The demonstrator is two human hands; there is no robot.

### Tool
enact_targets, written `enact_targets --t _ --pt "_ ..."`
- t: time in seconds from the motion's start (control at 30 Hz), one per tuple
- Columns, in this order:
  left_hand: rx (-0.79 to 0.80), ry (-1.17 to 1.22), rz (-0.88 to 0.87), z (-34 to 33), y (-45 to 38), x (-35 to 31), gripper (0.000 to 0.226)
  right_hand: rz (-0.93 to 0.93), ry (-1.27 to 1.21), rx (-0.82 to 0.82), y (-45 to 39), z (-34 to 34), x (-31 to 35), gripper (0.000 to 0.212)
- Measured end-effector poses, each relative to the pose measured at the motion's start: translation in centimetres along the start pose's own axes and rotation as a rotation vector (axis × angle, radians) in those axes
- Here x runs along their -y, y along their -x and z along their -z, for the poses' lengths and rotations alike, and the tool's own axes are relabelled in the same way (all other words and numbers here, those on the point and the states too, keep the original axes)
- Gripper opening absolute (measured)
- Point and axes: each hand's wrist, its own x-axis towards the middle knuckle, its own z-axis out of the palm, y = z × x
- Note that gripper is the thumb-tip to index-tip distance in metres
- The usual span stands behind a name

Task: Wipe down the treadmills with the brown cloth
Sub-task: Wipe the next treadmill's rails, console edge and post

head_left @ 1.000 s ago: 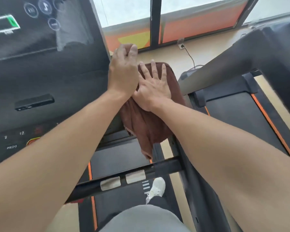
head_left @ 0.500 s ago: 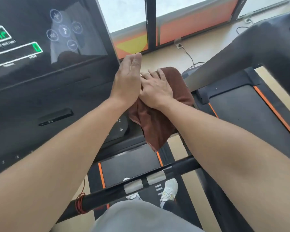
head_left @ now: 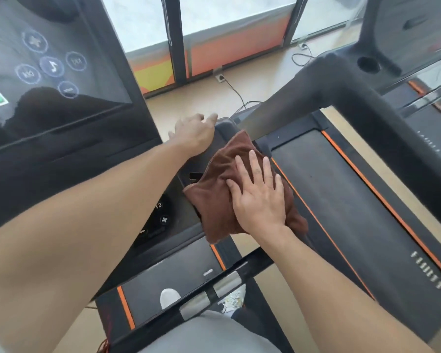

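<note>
A brown cloth (head_left: pixel 219 200) lies bunched on the right end of the black treadmill console (head_left: pixel 173 215). My right hand (head_left: pixel 257 192) presses flat on top of the cloth, fingers spread and pointing away from me. My left hand (head_left: pixel 194 133) rests just beyond it on the console's far right corner, fingers loosely apart and holding nothing. The console's dark touch screen (head_left: pixel 49 72) fills the upper left. A second treadmill (head_left: pixel 354 200) with orange belt stripes stands to the right.
A black handlebar with silver sensor pads (head_left: pixel 214 289) crosses below my arms. My white shoes (head_left: pixel 168 298) stand on the belt. A third machine's frame (head_left: pixel 367 62) rises at the upper right. A power cable (head_left: pixel 237 95) runs from a floor socket by the windows.
My right hand has slid the cloth down and toward me along the console's right end. My left hand has come off the cloth and now lies apart from it on the far corner.
</note>
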Motion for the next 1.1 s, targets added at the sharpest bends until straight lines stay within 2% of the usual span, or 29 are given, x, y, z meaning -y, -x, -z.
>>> enact_targets --t 0.07,0.17,0.37,0.47,0.57,0.67,0.83,0.97,1.1 --pt "0.072 -0.027 0.05 0.3 -0.5 -0.2 0.069 -0.058 -0.045 0.022 -1.5 0.2 0.3 0.069" --pt "0.192 0.06 0.137 0.7 -1.2 -1.1 0.073 -0.142 -0.146 0.083 -4.4 1.2 0.5 0.076" --pt "0.28 0.165 0.179 1.1 -2.3 -1.4 0.081 -0.185 -0.203 0.052 -9.0 2.2 1.7 0.073" --pt "0.176 0.272 0.186 1.2 -2.2 -0.7 0.087 -0.147 -0.194 0.035 -11.2 2.3 2.8 0.07" --pt "-0.033 0.322 0.051 1.5 -0.8 -0.1 0.077 -0.05 -0.193 0.011 -14.1 2.5 4.2 0.061" --pt "-0.131 0.395 -0.098 2.7 2.0 -0.3 0.065 0.091 -0.156 0.062 -16.9 3.1 5.8 0.058" --pt "-0.289 0.484 -0.183 4.8 6.4 1.2 0.058 0.412 0.034 0.171 -18.3 4.1 8.8 0.066" --pt "-0.355 0.565 -0.184 4.8 8.8 1.6 0.06 0.591 0.004 0.14 -15.9 2.7 10.1 0.067" --pt "-0.339 0.561 -0.196 3.8 10.1 0.5 0.053 0.67 -0.045 0.091 -12.4 1.9 8.5 0.052"
